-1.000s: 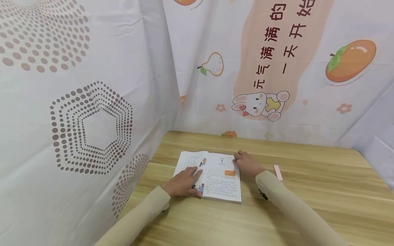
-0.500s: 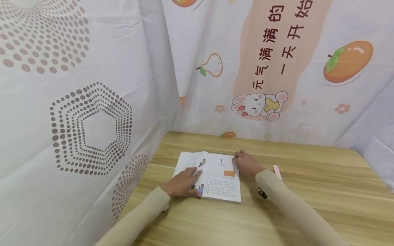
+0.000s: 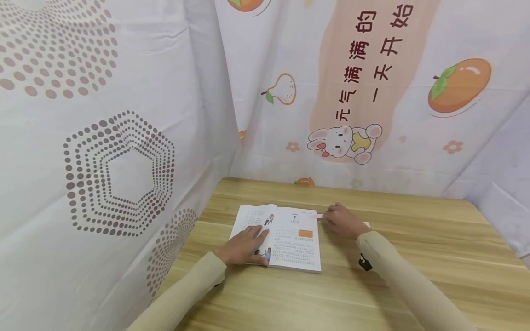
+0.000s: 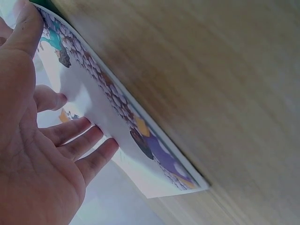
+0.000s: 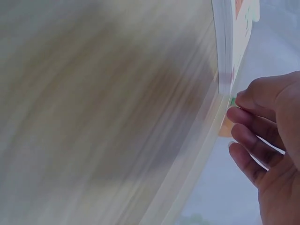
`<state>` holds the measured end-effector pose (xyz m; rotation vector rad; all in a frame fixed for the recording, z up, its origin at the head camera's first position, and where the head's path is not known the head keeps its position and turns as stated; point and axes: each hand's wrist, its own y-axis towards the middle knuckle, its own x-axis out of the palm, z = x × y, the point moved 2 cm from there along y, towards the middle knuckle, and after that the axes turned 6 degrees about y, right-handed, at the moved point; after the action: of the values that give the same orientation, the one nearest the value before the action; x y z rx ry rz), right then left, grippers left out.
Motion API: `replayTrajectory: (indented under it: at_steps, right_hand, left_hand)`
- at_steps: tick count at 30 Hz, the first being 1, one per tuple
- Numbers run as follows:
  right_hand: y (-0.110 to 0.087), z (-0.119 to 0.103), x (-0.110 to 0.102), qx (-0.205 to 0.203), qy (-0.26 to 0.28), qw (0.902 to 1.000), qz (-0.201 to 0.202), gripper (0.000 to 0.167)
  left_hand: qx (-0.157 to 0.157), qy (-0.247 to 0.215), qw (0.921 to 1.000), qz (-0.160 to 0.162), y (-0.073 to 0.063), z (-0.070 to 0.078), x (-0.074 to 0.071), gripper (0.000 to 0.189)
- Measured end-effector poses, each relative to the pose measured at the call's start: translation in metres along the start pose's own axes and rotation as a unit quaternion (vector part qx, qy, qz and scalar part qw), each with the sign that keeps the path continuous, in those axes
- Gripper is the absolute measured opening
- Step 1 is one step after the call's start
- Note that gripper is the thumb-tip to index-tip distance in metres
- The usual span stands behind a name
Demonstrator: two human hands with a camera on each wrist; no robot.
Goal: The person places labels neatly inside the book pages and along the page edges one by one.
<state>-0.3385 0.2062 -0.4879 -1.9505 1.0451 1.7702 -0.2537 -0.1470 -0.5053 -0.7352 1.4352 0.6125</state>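
An open book [image 3: 296,250] lies flat on the wooden table, text and small pictures on its pages. My left hand [image 3: 242,247] rests on the left page with fingers spread; in the left wrist view its fingertips touch the page [image 4: 89,101]. At the right page's upper outer corner, a pale pink paper strip [image 3: 317,216] overlaps the page and sticks out past the edge. My right hand [image 3: 342,221] pinches the strip's outer end. In the right wrist view the thumb and index fingertip are close together beside the book's edge [image 5: 225,47]; the strip is hard to make out there.
Another pink strip [image 3: 366,224] lies on the table [image 3: 434,239], mostly hidden behind the right wrist. A white printed curtain [image 3: 269,151] hangs along the table's far edge, and a dotted one [image 3: 132,174] closes off the left side.
My right hand has moved right, away from the page corner, and the pink strip now shows between it and the book. The other strip is now mostly covered. My left hand stays put.
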Motion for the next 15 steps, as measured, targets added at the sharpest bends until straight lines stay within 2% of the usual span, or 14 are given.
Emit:
replayTrajectory:
  at_steps: [15]
  right_hand:
    - [-0.043,0.014,-0.018,0.005,0.006,0.9993,0.036,0.014]
  left_hand:
    - [0.01,0.001,0.9999,0.01,-0.002,0.003,-0.003,0.1]
